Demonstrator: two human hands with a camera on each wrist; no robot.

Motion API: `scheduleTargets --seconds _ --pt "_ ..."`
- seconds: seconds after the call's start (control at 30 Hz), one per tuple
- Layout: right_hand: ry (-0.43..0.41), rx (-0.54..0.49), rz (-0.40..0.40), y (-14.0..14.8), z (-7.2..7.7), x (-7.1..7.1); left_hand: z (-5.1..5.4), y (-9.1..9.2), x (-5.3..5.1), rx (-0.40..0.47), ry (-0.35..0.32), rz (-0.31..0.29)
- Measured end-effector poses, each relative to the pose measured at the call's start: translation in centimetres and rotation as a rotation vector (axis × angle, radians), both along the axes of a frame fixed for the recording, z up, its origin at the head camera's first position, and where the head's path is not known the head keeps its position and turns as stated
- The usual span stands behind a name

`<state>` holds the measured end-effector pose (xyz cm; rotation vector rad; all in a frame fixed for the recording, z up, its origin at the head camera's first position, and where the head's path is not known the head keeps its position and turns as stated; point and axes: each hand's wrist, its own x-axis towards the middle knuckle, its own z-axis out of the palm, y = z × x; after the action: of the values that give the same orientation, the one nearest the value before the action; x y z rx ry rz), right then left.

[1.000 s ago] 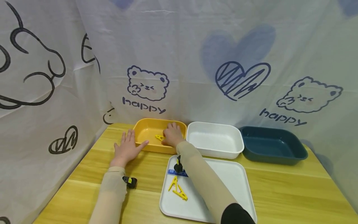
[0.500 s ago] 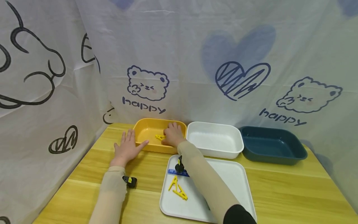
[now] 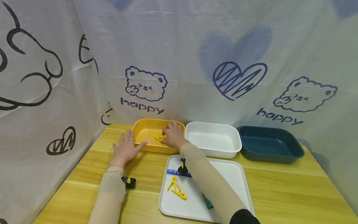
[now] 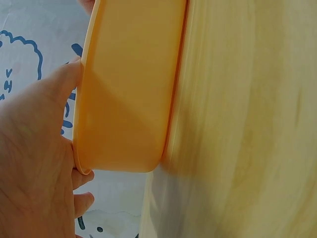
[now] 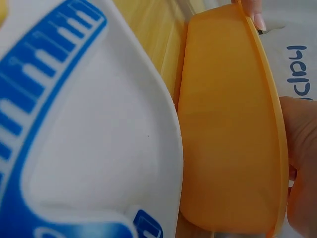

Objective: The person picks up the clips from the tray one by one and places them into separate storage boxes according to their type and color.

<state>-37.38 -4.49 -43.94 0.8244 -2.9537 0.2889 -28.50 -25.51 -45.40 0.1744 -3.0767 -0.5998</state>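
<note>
- The left hand [image 3: 126, 151] rests at the yellow bin's [image 3: 145, 130] 8 o'clock, fingers released and spread, touching its rim.
- The right hand [image 3: 174, 136] reaches inside at 3 o'clock, fingers bent; whether they grasp anything, I cannot tell.
- A yellow clothespin [image 3: 158, 137] lies in that bin, at the right hand's 9 o'clock, against its fingers.
- Two other clothespins [image 3: 179, 195] lie on the white tray [image 3: 232, 174] at 9 o'clock, a blue piano-key strip [image 3: 173, 172] at 10.
</note>
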Motion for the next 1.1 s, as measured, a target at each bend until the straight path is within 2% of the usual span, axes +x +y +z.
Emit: scheduleTargets --seconds 0.37,0.73,1.1 --pt "0.090 -0.014 0.043 0.7 0.3 1.2 0.0 0.0 0.0 0.010 -0.003 -0.007" --pt "0.106 -0.094 0.060 2.2 1.1 2.6 0.1 0.0 -0.1 0.014 -0.007 -0.005" --pt "0.133 -0.126 0.071 4.0 1.9 4.1 -0.1 -0.1 0.0 0.022 0.002 -0.013"
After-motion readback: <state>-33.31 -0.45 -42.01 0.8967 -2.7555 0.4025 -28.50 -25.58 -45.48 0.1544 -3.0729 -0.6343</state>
